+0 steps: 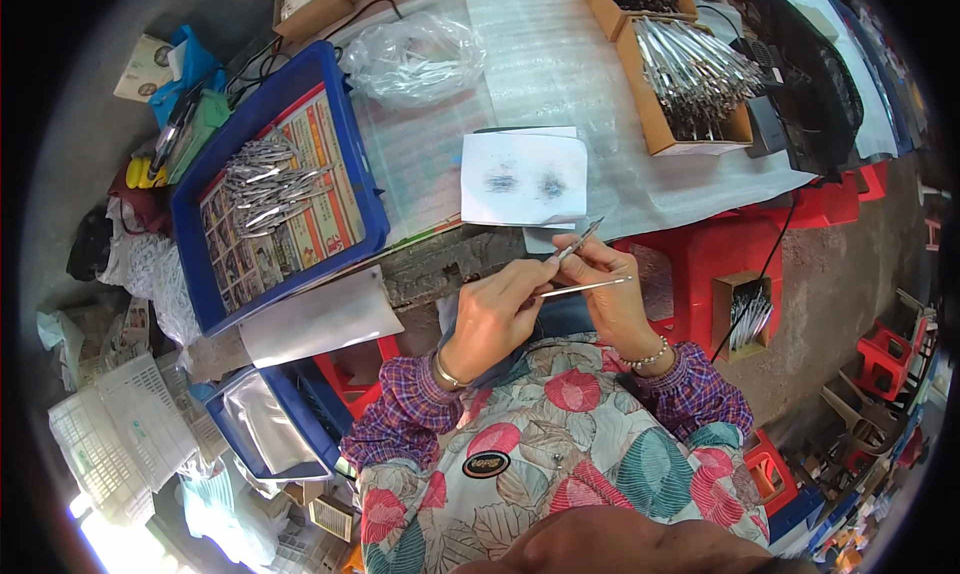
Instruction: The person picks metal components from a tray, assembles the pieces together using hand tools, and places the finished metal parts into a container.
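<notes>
My two hands meet over the near table edge, in front of a white paper pad (pixel 524 196) with two dark scribbled patches. My left hand (pixel 492 312) is closed, its fingertips pinching the lower end of a slim silver pen (pixel 580 238). The fingers of my right hand (pixel 612 296) grip the same pen, which points up and to the right. A second thin silver rod, pen-like (pixel 588 287), sticks out of my left hand and crosses in front of my right palm. Fingers hide the lower ends of both.
A blue tray (pixel 372 206) lined with printed paper holds a heap of silver pens (pixel 270 186) at left. Cardboard boxes of pens (pixel 700 144) stand far right. A plastic bag (pixel 415 62) lies at the back. Red stools (pixel 690 264) and a small pen box (pixel 746 319) are right.
</notes>
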`<move>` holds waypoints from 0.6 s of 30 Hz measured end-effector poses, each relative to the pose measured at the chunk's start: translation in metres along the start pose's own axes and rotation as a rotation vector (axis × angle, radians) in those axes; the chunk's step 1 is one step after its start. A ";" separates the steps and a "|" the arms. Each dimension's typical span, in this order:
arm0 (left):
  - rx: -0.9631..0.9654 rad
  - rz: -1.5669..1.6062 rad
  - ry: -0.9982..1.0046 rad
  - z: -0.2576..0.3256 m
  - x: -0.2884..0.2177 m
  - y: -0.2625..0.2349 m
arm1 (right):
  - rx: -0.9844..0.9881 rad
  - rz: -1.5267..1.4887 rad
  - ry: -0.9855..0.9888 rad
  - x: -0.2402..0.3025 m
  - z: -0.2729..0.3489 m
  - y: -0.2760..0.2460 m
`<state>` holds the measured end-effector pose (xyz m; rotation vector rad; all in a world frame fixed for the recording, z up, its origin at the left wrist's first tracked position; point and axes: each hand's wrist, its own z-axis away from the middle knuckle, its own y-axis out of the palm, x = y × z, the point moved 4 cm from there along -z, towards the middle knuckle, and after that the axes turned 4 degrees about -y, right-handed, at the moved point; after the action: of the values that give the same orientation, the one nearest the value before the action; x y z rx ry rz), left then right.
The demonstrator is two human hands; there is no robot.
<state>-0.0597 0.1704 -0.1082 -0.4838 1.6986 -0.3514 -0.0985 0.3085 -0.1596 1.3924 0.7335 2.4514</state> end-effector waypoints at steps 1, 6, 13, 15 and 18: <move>-0.012 -0.013 -0.009 -0.001 0.000 -0.003 | 0.041 0.020 -0.014 -0.001 -0.003 0.001; -0.019 0.083 -0.077 -0.015 0.009 -0.026 | 0.181 0.266 0.004 0.013 0.000 0.011; -0.059 0.085 -0.123 -0.018 0.012 -0.043 | 0.303 1.204 -1.064 0.078 0.025 0.049; -0.061 0.138 -0.112 -0.019 0.013 -0.043 | 0.314 1.269 -1.076 0.077 0.015 0.054; -0.081 0.180 -0.089 -0.020 0.015 -0.043 | 0.321 1.338 -1.044 0.069 0.007 0.053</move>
<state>-0.0765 0.1249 -0.0958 -0.3955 1.6598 -0.1293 -0.1259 0.2951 -0.0778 3.5948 -0.2162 1.4979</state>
